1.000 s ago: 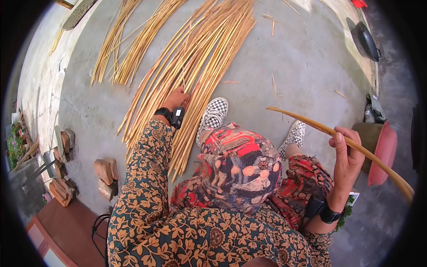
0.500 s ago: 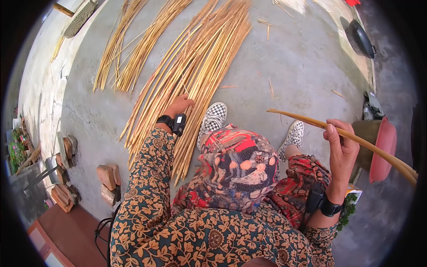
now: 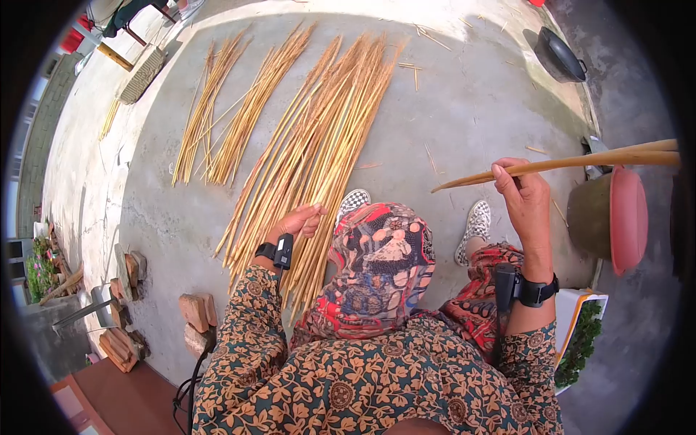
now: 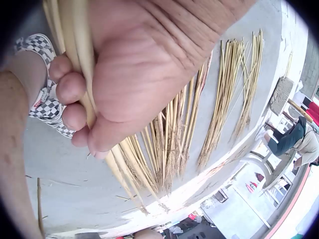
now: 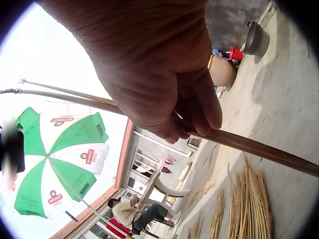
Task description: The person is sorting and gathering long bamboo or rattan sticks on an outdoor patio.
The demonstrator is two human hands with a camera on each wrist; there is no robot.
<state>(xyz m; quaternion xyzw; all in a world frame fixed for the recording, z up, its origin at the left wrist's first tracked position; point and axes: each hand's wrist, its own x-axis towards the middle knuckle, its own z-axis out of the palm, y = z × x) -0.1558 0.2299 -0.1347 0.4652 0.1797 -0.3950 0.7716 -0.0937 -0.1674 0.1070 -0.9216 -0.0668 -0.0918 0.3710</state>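
A large spread of long dry stalks (image 3: pixel 312 156), golden with brownish feathery far ends, lies on the concrete before the person. Over its near part, my left hand (image 3: pixel 299 222) curls its fingers and thumb round a pale stalk (image 4: pixel 79 30), which runs between fingertips and palm in the left wrist view. Raised at the right, my right hand (image 3: pixel 528 190) pinches long dry stalks (image 3: pixel 602 158) between thumb and fingers. Their narrow tips point left and their other ends reach past the right edge. Two stalks (image 5: pixel 249 144) show in the right wrist view.
Two smaller stalk bundles (image 3: pixel 250 109) lie farther left. Bricks (image 3: pixel 194 312) stand at the near left, a pink-rimmed tub (image 3: pixel 629 221) and a plant box (image 3: pixel 580 341) at the right. A dark basin (image 3: pixel 558 54) leans farther back. Another person (image 5: pixel 132 214) sits beneath a parasol (image 5: pixel 47 157).
The left hand has come up from the spread of stalks and curled its fingers. The right hand has risen, swinging its stalks closer to level. The head view has tilted upward.
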